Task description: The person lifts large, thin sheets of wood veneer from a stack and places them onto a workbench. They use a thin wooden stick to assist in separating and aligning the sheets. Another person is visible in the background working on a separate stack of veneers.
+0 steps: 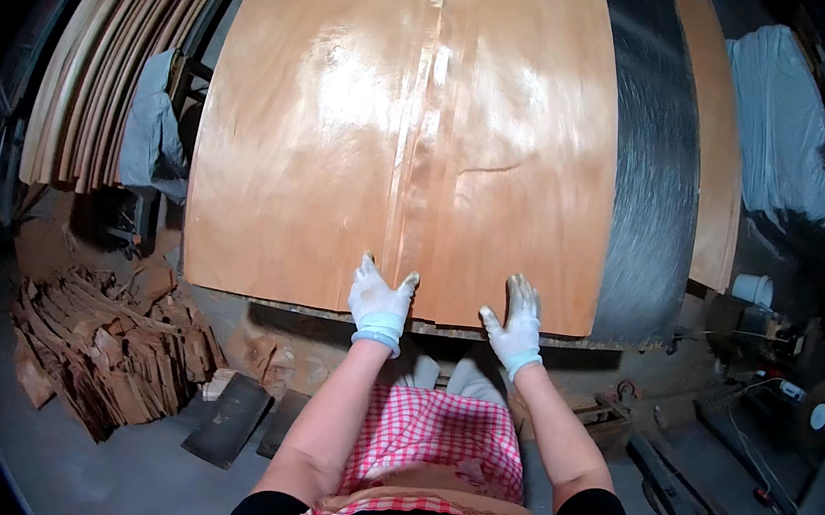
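Two broad sheets of thin, light-brown wood veneer lie side by side on the bench in front of me. Between the left sheet [292, 164] and the right sheet [528, 209] runs a lengthwise seam with a narrow, uneven strip. My left hand [383, 303], in a white glove with a pale blue cuff, rests on the near edge by the seam, thumb and fingers spread. Farther right, my right hand [516, 321], gloved alike with stained fingertips, lies over the right sheet's near edge, thumb apart from the fingers. Neither hand shows anything gripped.
Right of the veneer is a dark, scuffed panel surface [652, 182], with another wood sheet [714, 159] beyond it. Curved boards [101, 64] stand at far left. Broken veneer scraps [110, 357] pile on the floor. A white bucket [753, 289] and metal bars [675, 486] are at right.
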`<control>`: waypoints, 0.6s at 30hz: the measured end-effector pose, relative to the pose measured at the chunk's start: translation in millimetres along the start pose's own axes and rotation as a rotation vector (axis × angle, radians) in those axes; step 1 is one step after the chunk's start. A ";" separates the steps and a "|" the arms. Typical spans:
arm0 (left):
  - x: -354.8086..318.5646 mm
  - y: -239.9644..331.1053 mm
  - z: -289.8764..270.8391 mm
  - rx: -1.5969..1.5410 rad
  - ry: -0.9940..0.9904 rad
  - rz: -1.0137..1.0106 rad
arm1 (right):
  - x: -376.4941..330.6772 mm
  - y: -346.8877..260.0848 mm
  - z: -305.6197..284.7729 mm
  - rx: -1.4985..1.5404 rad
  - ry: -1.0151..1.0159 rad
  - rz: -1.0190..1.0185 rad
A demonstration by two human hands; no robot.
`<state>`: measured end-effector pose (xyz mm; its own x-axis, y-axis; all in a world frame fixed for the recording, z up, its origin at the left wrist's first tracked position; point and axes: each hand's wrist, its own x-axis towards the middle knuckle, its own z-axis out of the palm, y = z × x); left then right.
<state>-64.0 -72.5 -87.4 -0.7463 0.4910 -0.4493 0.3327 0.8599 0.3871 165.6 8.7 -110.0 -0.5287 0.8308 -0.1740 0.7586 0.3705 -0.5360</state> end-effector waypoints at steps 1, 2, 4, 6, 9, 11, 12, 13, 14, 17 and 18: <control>-0.8 -2.1 0.6 -0.035 0.025 -0.005 | -1.2 -1.5 2.6 0.032 -0.018 -0.026; -1.6 -4.1 0.3 -0.071 0.050 -0.009 | -4.9 -3.3 4.0 0.063 -0.035 -0.054; 5.4 -15.2 -4.5 -0.256 -0.223 -0.071 | -11.3 -8.9 6.0 0.068 -0.094 -0.132; 1.3 -6.9 -9.1 -0.415 -0.393 -0.091 | -20.4 -15.9 8.7 0.004 -0.181 -0.228; -33.8 54.3 -27.8 -0.602 -0.461 -0.018 | -28.2 -24.1 17.0 0.108 -0.080 -0.106; -58.7 95.1 -27.0 -0.711 -0.469 0.077 | -26.9 -15.9 26.7 0.690 0.021 0.140; -66.0 116.9 -31.3 -0.725 -0.510 0.123 | -26.1 -7.2 35.4 1.169 0.144 0.302; -64.1 127.5 -30.0 -0.696 -0.511 0.196 | -19.2 -0.2 27.7 1.566 0.191 0.441; -68.8 128.8 -38.3 -0.660 -0.595 0.213 | -15.3 7.4 18.9 1.968 0.227 0.564; -41.6 38.0 -33.1 -1.383 -0.529 -0.189 | -10.5 25.8 -23.0 0.965 0.267 0.225; -23.6 -7.6 -27.9 -1.205 -0.232 -0.174 | -12.2 16.4 -47.9 0.985 0.307 0.252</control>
<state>-65.0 -94.5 -57.2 -0.5666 0.5021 -0.6533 -0.5941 0.3004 0.7462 202.8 24.6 -77.2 -0.1763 0.9568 -0.2313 0.1166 -0.2131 -0.9701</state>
